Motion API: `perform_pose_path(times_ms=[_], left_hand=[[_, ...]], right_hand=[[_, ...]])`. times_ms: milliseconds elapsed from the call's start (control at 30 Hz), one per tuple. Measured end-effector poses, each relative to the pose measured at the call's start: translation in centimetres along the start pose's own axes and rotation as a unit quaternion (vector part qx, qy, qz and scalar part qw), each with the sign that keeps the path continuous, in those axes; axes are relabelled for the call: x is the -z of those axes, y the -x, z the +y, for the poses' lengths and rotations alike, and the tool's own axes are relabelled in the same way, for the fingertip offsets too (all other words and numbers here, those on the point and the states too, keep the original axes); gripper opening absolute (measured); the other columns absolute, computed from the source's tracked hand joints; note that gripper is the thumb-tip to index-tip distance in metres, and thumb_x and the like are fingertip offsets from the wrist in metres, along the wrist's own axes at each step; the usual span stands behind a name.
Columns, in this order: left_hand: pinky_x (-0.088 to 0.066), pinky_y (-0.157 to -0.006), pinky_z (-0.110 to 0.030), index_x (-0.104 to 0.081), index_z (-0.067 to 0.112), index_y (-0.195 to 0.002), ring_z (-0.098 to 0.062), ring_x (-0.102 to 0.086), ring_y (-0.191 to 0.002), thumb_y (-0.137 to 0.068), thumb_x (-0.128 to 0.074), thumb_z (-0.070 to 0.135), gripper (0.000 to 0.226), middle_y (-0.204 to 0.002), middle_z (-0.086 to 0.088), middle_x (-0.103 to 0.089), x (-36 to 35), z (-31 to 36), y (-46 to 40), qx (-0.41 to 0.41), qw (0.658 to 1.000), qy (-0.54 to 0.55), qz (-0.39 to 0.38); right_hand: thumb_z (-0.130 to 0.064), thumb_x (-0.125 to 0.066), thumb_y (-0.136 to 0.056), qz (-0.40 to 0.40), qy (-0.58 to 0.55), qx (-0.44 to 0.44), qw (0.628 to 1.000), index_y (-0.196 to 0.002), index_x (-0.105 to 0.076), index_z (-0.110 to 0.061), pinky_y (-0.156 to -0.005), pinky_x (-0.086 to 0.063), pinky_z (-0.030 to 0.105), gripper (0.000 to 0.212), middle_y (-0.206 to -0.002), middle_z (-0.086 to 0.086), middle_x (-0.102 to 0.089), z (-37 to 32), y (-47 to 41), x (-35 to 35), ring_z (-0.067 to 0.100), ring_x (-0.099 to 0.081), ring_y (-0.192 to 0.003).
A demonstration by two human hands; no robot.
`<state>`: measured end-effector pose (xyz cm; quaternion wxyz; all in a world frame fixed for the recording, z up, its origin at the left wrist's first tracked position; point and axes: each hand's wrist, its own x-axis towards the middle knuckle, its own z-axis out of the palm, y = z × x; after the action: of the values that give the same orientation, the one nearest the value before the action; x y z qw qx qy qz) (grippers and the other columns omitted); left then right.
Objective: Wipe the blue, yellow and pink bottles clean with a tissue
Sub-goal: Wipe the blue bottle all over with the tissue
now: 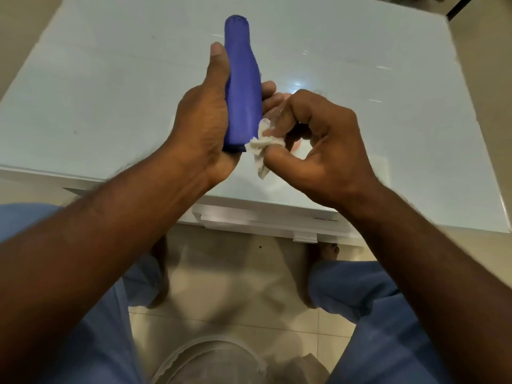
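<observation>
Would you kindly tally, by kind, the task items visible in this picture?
Blue bottle: 1, held by the left hand
Tissue: 1, pinched by the right hand
Yellow bottle: 0 visible
Pink bottle: 0 clearly visible
Total: 2

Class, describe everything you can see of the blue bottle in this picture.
The blue bottle is a matte, opaque, violet-blue bottle with a narrow neck widening to a straight body; it looks like plastic. It is held above the pale table, its top pointing away from the person. The left hand grips its body, thumb lying along the neck. A crumpled white tissue, pinched by the right hand, touches its lower end.
</observation>
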<state>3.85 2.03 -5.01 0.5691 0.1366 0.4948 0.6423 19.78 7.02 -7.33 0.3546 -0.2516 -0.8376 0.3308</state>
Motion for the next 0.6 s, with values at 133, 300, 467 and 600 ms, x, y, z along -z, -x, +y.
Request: perform_pose_path(times_ms=[133, 300, 467, 600], left_hand=[[-0.06, -0.08, -0.038, -0.062, 0.005, -0.135, -0.025, -0.071, -0.086, -0.106, -0.04, 0.055, 0.062, -0.1, -0.012, -0.074, 0.5, 0.0, -0.3, 0.038, 0.998, 0.041, -0.019], [-0.06, -0.075, -0.037, -0.063, 0.006, -0.134, -0.02, -0.069, -0.083, -0.107, -0.036, 0.052, 0.06, -0.107, -0.01, -0.072, 0.1, -0.5, 0.0, 0.046, 0.998, 0.033, -0.033], [-0.056, -0.066, -0.031, -0.06, 0.008, -0.138, -0.015, -0.065, -0.074, -0.105, -0.039, 0.056, 0.062, -0.101, -0.005, -0.065, -0.1, -1.2, 0.3, 0.126, 0.989, 0.032, -0.066], [-0.062, -0.076, -0.039, -0.06, 0.013, -0.137, -0.02, -0.075, -0.089, -0.107, -0.033, 0.053, 0.057, -0.119, -0.003, -0.075, -0.1, -0.4, -0.2, 0.042, 0.999, -0.001, -0.03]], right_hand=[[-0.004, -0.083, -0.082, -0.035, 0.016, 0.037, 0.999, -0.084, -0.065, 0.001, -0.067, -0.055, 0.037, 0.019, -0.087, 0.011, -0.069, 0.1, 0.2, 0.1, 0.028, -0.062, -0.071], [-0.006, -0.085, -0.086, -0.053, 0.05, 0.088, 0.993, -0.089, -0.075, 0.0, -0.079, -0.054, 0.045, 0.012, -0.087, 0.01, -0.07, -0.3, 0.5, -0.4, 0.022, -0.063, -0.072], [-0.004, -0.081, -0.088, -0.055, 0.065, 0.099, 0.991, -0.089, -0.074, -0.002, -0.076, -0.053, 0.054, 0.008, -0.09, 0.01, -0.069, -0.9, 0.6, -1.4, 0.02, -0.062, -0.076], [-0.005, -0.088, -0.08, -0.045, 0.071, 0.089, 0.993, -0.084, -0.071, -0.002, -0.072, -0.05, 0.056, 0.017, -0.086, 0.009, -0.067, -0.6, 0.1, -0.8, 0.022, -0.058, -0.072]])
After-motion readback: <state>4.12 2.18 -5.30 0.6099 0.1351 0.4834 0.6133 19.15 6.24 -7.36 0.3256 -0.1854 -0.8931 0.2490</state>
